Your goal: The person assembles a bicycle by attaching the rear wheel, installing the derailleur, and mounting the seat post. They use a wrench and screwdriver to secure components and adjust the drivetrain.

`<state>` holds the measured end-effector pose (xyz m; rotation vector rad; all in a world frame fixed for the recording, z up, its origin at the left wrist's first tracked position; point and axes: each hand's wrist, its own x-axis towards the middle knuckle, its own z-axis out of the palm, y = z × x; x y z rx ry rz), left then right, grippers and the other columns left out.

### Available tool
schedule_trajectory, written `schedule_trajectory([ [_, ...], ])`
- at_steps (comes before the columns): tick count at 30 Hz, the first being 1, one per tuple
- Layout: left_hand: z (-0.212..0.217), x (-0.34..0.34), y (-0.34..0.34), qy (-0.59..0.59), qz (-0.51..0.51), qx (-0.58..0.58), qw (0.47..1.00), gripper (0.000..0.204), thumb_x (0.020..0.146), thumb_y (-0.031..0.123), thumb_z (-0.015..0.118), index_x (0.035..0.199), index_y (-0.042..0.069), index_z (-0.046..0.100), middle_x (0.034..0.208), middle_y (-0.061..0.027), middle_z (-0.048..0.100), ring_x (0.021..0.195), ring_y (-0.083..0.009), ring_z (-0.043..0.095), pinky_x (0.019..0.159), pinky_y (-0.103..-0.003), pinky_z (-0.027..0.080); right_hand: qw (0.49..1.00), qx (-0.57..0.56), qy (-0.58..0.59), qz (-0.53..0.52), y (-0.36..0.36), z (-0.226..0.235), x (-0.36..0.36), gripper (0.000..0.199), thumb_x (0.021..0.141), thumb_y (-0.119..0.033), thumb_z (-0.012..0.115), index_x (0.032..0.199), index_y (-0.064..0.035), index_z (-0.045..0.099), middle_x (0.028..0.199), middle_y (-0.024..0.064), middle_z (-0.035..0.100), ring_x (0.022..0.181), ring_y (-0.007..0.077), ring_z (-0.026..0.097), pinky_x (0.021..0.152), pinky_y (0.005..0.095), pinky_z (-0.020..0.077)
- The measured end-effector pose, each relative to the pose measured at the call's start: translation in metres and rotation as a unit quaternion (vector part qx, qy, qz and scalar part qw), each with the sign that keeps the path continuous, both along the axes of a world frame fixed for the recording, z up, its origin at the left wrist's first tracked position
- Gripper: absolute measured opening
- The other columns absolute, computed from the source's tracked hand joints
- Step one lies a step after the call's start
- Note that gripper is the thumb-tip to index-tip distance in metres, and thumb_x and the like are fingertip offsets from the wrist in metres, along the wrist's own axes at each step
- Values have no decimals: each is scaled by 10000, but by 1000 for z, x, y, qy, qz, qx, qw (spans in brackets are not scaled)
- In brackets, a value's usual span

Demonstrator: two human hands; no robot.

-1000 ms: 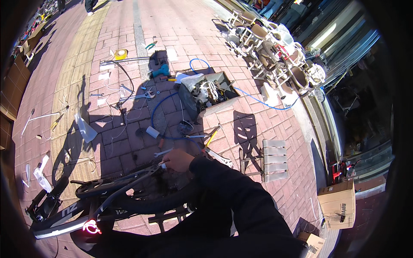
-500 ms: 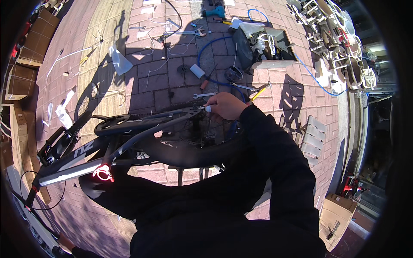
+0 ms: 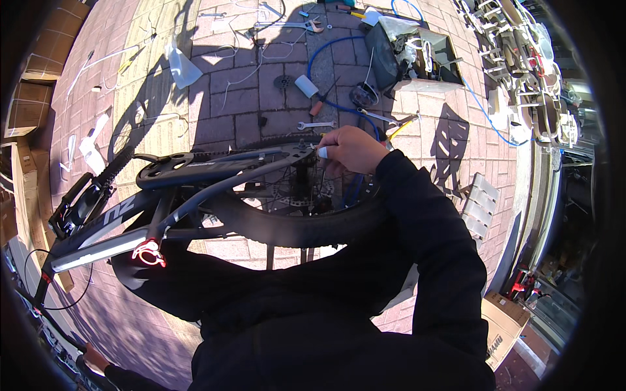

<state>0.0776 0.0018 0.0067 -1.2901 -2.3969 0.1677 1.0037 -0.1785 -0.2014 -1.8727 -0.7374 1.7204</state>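
Note:
A dark bicycle [image 3: 195,174] lies upside down across brick paving, its rear wheel [image 3: 293,228] right below me. My right hand [image 3: 352,150] reaches out in a black sleeve to the wheel's axle. Its fingers are closed on a small silver-tipped tool [image 3: 323,152] pressed against the frame end by the chain [image 3: 215,154]. My left hand [image 3: 96,358] shows only as a small shape in shadow at the bottom left edge, beside a thin cable. What it holds is unclear. A red glowing part [image 3: 149,251] sits on the frame near my body.
A spanner [image 3: 316,124], pliers, a blue hose [image 3: 339,45] and an open tool bag [image 3: 404,55] lie on the bricks beyond the wheel. White racks [image 3: 515,65] stand at the far right. Cardboard boxes [image 3: 29,104] line the left, and another box [image 3: 502,329] sits at the lower right.
The view has tipped down and closer over the bicycle. My right hand stays at the wheel axle with the small tool, now higher in the picture.

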Motion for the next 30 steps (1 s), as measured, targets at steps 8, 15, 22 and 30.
schedule_trajectory([
  [8, 0, 70, 4, 156, 12, 89, 984, 673, 933, 518, 590, 1274, -61, 635, 1255, -243, 664, 1032, -390, 690, 896, -473, 559, 1000, -1, -3, -6, -2, -5, 0, 207, 1034, -152, 571, 1076, 19, 679, 924, 75, 738, 740, 137, 728, 660, 273, 600],
  [15, -64, 462, -55, -362, -640, -24, 677, 389, 930, 66, 659, 1313, 14, 611, 1387, -213, 602, 1336, -411, 544, 1157, -593, 354, 1000, -7, -18, -8, -2, 1, -6, 201, 1022, -140, 579, 1098, 15, 681, 896, 77, 731, 705, 128, 722, 640, 274, 607],
  [22, -106, 657, -103, -381, -774, -311, 399, 697, 720, 273, 859, 1305, -3, 600, 1267, -176, 647, 1198, -352, 625, 1079, -518, 445, 1000, 14, -12, 3, -4, -5, 1, 185, 1003, -141, 613, 1086, 1, 698, 874, 72, 718, 711, 127, 713, 605, 299, 567],
  [30, -132, 650, -102, -417, -762, -288, 404, 646, 674, 310, 870, 1186, 4, 624, 1110, -153, 684, 993, -331, 666, 880, -446, 508, 908, 248, -243, 236, -5, -5, 4, 260, 991, -180, 591, 1168, -15, 687, 918, 141, 711, 736, 263, 686, 673, 402, 536],
])
